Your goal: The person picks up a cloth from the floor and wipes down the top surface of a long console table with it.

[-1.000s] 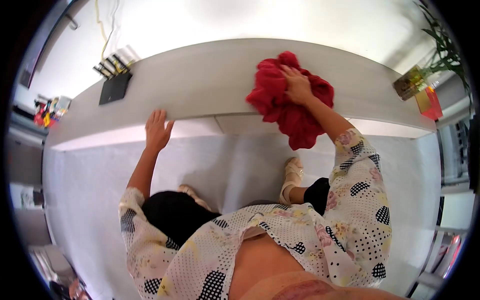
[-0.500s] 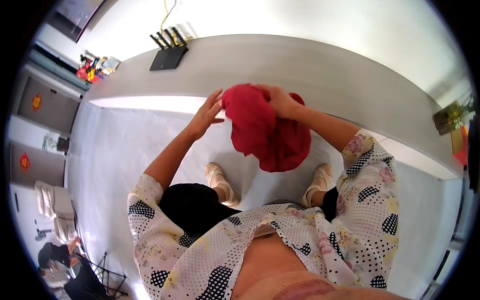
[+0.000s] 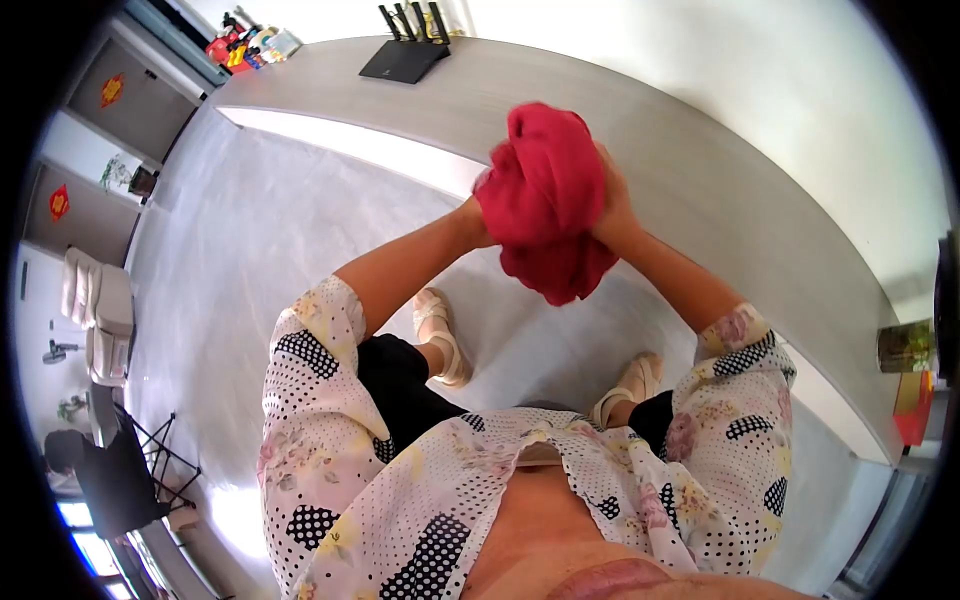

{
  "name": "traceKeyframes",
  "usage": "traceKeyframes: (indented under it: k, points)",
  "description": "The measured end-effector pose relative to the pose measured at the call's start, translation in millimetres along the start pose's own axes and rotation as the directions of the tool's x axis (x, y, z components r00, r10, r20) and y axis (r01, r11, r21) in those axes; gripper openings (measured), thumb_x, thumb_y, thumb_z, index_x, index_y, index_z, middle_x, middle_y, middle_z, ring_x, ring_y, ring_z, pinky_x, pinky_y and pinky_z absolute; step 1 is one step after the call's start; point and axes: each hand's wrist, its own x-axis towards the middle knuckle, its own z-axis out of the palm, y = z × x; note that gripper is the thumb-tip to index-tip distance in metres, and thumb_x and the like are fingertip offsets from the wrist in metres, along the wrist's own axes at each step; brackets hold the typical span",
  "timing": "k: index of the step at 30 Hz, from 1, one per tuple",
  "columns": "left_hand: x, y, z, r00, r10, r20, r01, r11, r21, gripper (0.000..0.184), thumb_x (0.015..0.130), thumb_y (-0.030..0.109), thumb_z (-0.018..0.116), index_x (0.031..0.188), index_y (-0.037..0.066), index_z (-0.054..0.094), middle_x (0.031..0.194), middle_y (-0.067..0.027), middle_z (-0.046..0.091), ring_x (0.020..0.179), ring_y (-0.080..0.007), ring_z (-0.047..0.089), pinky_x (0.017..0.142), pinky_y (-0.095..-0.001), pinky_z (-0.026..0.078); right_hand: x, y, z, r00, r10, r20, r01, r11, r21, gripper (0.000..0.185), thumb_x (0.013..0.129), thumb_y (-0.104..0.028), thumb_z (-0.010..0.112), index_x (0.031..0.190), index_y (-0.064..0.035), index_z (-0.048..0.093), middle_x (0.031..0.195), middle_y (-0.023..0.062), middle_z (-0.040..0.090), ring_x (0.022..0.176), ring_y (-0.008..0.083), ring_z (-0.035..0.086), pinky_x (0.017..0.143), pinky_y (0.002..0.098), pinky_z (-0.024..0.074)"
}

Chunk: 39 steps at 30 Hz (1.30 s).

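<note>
A bunched red cloth [image 3: 550, 185] is held up in front of me, above the floor and the near edge of the counter. My left hand [image 3: 480, 222] grips its left side, with the fingers hidden behind the folds. On the other side, my right hand [image 3: 617, 205] is closed round the cloth, its thumb side showing along the edge. A loose part of the fabric hangs down between the two hands.
A long grey counter [image 3: 690, 165] curves along the white wall. On it stand a black router [image 3: 405, 60] with antennas, colourful small items [image 3: 250, 45] at the far left, and a glass vase [image 3: 905, 347] at the right. A person [image 3: 110, 480] sits at the lower left near a beige chair [image 3: 105, 310].
My left hand, open at the cloth's edge before, now holds its side. The cloth has moved up and is bunched more tightly. My view has turned, shifting the counter.
</note>
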Motion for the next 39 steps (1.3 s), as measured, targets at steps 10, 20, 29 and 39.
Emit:
traceKeyframes:
  k: [10,20,29,39]
  points:
    - [10,-10,5,0.953,-0.25,-0.172,0.184,0.928,-0.325,0.064,0.09,0.049,0.059,0.136,0.007,0.043,0.13,-0.0097,0.055,0.117,-0.0206,0.055,0.101,-0.0351,0.044,-1,-45,10,0.944,0.306,0.124,-0.316,0.946,0.073,0.078,0.078,-0.02,0.074,0.142,-0.0065,0.033,0.142,0.0159,0.041,0.133,0.0287,0.039,0.109,0.0383,0.0314]
    - [-52,-79,-116,0.908,-0.039,-0.418,0.191,0.925,0.329,0.063,0.076,0.021,0.078,0.13,0.003,0.052,0.121,-0.0094,0.061,0.113,-0.0204,0.056,0.097,-0.0351,0.046,-15,10,-48,0.706,0.367,0.605,-0.158,0.915,-0.371,0.08,0.074,-0.017,0.073,0.144,-0.0042,0.034,0.15,0.0162,0.033,0.138,0.0306,0.032,0.114,0.0407,0.0254]
    - [-177,-11,-321,0.328,0.444,-0.834,-0.126,0.895,0.428,0.055,0.079,0.021,0.074,0.126,0.002,0.052,0.116,-0.0101,0.06,0.1,-0.0232,0.061,0.086,-0.0361,0.051,-162,72,-224,0.754,0.655,-0.052,-0.383,0.373,-0.845,0.051,0.092,-0.023,0.056,0.137,-0.0022,0.043,0.144,0.0167,0.041,0.133,0.0322,0.04,0.109,0.0413,0.0307]
    - [-92,-46,-393,0.252,0.293,-0.923,-0.452,0.878,0.156,0.049,0.087,0.033,0.058,0.126,0.002,0.052,0.119,-0.0117,0.059,0.109,-0.029,0.057,0.093,-0.0436,0.048,-153,24,-209,0.813,0.581,-0.045,-0.277,0.317,-0.907,0.05,0.093,-0.028,0.052,0.136,-0.0043,0.045,0.144,0.0124,0.043,0.133,0.0289,0.041,0.109,0.0414,0.0275]
